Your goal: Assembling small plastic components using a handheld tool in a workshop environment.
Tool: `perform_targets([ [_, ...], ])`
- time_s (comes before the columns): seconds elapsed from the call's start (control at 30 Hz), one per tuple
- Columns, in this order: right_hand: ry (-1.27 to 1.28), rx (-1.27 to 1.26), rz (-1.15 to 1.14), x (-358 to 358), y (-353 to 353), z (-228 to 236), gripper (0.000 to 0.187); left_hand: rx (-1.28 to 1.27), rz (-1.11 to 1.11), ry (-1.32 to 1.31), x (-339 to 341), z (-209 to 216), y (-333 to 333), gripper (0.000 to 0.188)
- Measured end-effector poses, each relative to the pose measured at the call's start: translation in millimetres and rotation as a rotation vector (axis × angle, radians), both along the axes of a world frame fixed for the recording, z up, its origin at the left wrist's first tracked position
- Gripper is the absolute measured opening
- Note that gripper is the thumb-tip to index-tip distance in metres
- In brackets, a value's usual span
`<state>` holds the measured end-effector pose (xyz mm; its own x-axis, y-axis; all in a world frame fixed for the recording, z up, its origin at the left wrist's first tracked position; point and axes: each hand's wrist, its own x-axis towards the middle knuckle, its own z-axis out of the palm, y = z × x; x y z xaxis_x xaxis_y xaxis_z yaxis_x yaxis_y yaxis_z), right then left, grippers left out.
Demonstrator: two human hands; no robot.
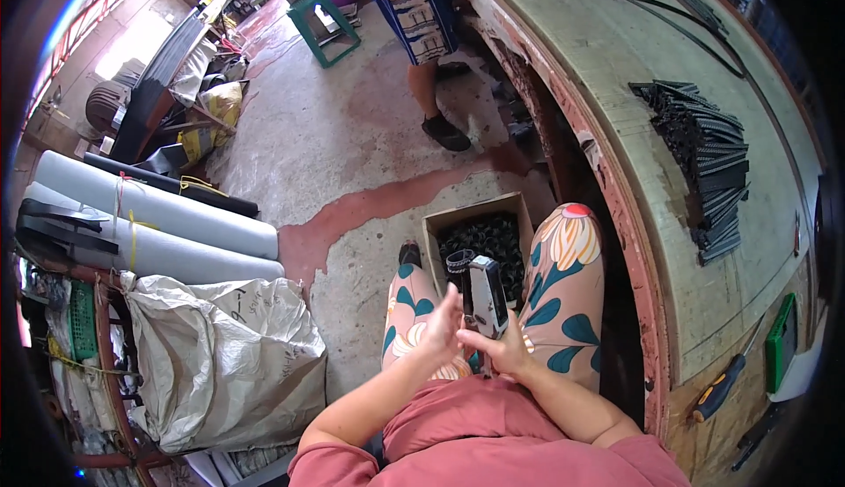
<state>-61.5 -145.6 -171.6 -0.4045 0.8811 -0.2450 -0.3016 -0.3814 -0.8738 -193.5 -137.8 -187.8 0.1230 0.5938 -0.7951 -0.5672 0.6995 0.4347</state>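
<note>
My right hand [503, 346] is closed around a white and black hand tool [489, 291] that looks like a stapler, held upright between my knees. A curled black strip [459, 263] with a patterned surface sits at the upper left of the tool. Just left of the tool, my left hand [444, 327] shows stretched fingers pointing away from me, close to the strip. Whether the fingertips touch the strip is hidden. Beyond both hands, on the floor, stands a cardboard box [431, 232] holding many small black curled pieces.
A long worktable [616, 135] on the right carries a pile of black strips [704, 166] and a screwdriver [720, 387]. Left of me lie a white sack [229, 355] and pale rolls [167, 210]. A person [422, 47] stands ahead near a green stool [322, 29].
</note>
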Motion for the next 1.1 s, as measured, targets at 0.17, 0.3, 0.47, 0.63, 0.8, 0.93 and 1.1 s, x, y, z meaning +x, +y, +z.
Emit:
perform_targets([
  [0.17,0.039,-0.063,0.077,8,-7,11,0.028,0.353,0.06,-0.56,34,-22,-31,0.057],
  [0.3,-0.042,0.135,-0.089,-3,-8,10,0.028,0.652,0.073,-0.179,42,-43,-32,0.032],
  [0.47,0.045,-0.038,-0.057,-3,10,-7,0.016,0.479,0.137,-0.012,18,-8,12,0.063],
  [0.63,-0.045,-0.032,-0.042,3,19,-15,0.015,0.738,0.172,0.082,7,41,40,0.047],
  [0.8,-0.043,0.014,-0.031,-3,14,-17,0.018,0.712,0.088,0.027,-7,43,50,0.043],
  [0.93,-0.059,0.039,-0.041,-9,9,-27,0.02,0.702,0.174,-0.047,-17,49,53,0.045],
  [1.1,-0.116,0.161,-0.041,-11,9,-24,0.021,0.716,0.144,-0.073,-27,51,58,0.047],
])
